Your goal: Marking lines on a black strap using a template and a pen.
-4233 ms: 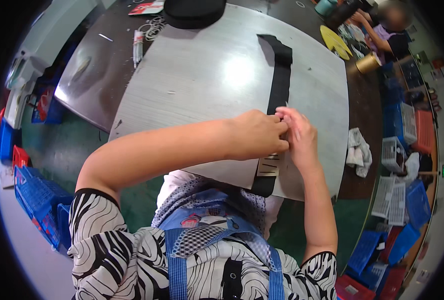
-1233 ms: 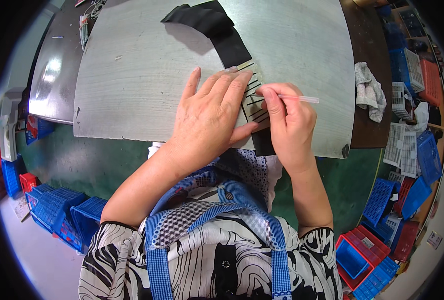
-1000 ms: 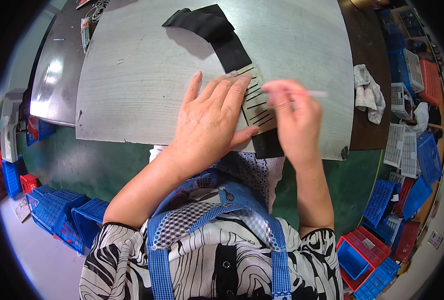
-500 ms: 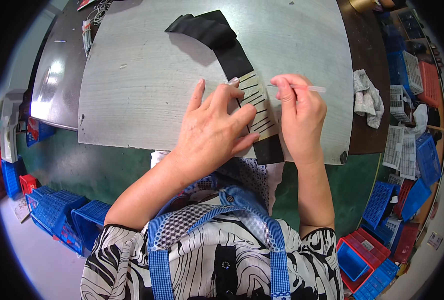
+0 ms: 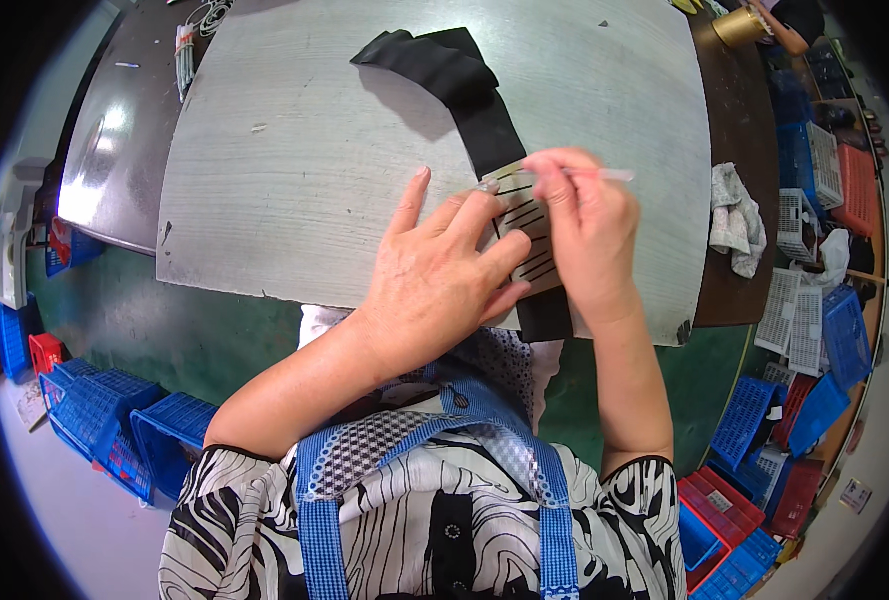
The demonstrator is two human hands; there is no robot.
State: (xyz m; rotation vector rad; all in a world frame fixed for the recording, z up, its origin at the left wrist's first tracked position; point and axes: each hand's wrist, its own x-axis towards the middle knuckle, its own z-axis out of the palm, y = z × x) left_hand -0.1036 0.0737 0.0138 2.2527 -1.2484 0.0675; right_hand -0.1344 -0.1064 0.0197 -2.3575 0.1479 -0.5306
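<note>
A long black strip of material [image 5: 484, 130] lies on the board, its far end folded over on itself. On its near part rests a pale flat template [image 5: 526, 215] with a row of narrow slots, through which black shows. My left hand [image 5: 442, 265] presses on the template's left edge, fingers spread and fingertips down. Pinched in my right hand [image 5: 596, 220] is a thin pen with a translucent barrel [image 5: 616, 175]. The right fingertips are over the template's far end and hide the pen's tip.
Under the work is a grey wood-grain board [image 5: 294, 170] on a dark table. A crumpled cloth [image 5: 736, 210] lies at the right. Thin white sticks [image 5: 183, 62] lie at the far left. Another person's arm [image 5: 786, 35] reaches a gold cylinder [image 5: 740, 27]. Plastic baskets [image 5: 749, 418] stand at both sides.
My right hand has moved left with the pen, from beside the template to over its far end. My left hand keeps pressing on the template. The other person's arm shows more at the far right.
</note>
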